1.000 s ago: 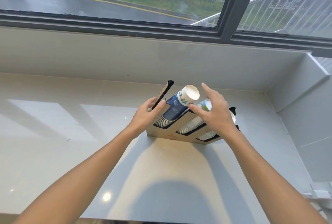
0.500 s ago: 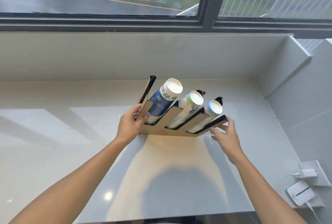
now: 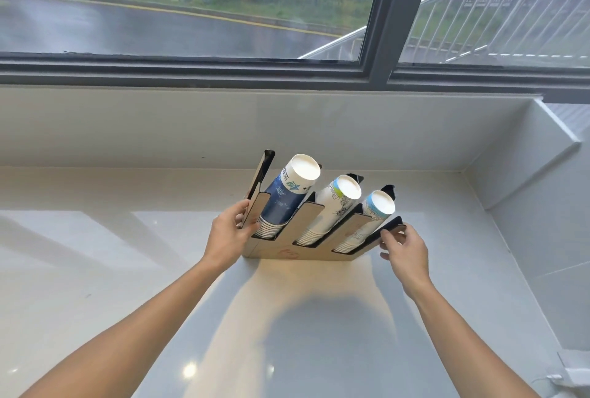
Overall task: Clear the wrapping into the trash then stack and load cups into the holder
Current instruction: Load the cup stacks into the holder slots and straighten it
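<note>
A wooden cup holder (image 3: pixel 287 250) with black-edged slanted slots stands on the white counter (image 3: pixel 95 254) near the back wall. Three stacks of paper cups lie in its slots: a dark blue stack (image 3: pixel 284 199) on the left, a white stack with green print (image 3: pixel 332 206) in the middle, and a white stack with light blue print (image 3: pixel 367 222) on the right. My left hand (image 3: pixel 228 234) grips the holder's left end panel. My right hand (image 3: pixel 404 249) pinches the holder's right end fin. No wrapping or trash bin is in view.
A low white wall and a dark-framed window run behind the counter. A raised ledge (image 3: pixel 523 155) and side wall close off the right. A white charger with cable (image 3: pixel 571 378) lies at the bottom right corner.
My right hand left the tops of the cup stacks and dropped to the holder's right end. The holder now sits squarer to me, held at both ends.
</note>
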